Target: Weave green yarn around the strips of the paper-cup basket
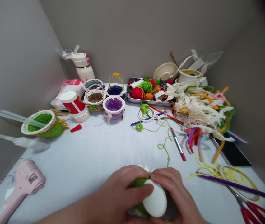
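Near the front edge of the table, both of my hands are wrapped around a paper cup (156, 199) with green yarn (136, 183) around its side. Its round white base faces up toward me, tilted to the right. My left hand (127, 188) grips the yarn-covered side, thumb across the edge of the base. Curled around the far and right side is my right hand (179, 193), fingertips at the rim of the base. Small white tabs show beyond the fingers. A green yarn strand (168, 155) runs from the hands toward a small green ball. The cup's underside is hidden.
A pink glue gun (30, 179) lies at left, below a green yarn basket (55, 129). Small decorated baskets (114, 107) and stacked paper cups (75, 107) stand behind. A metal tray (151, 102) holds yarn balls. Scissors (249, 211), a marker (178, 144) and tangled trim (195, 109) lie right.
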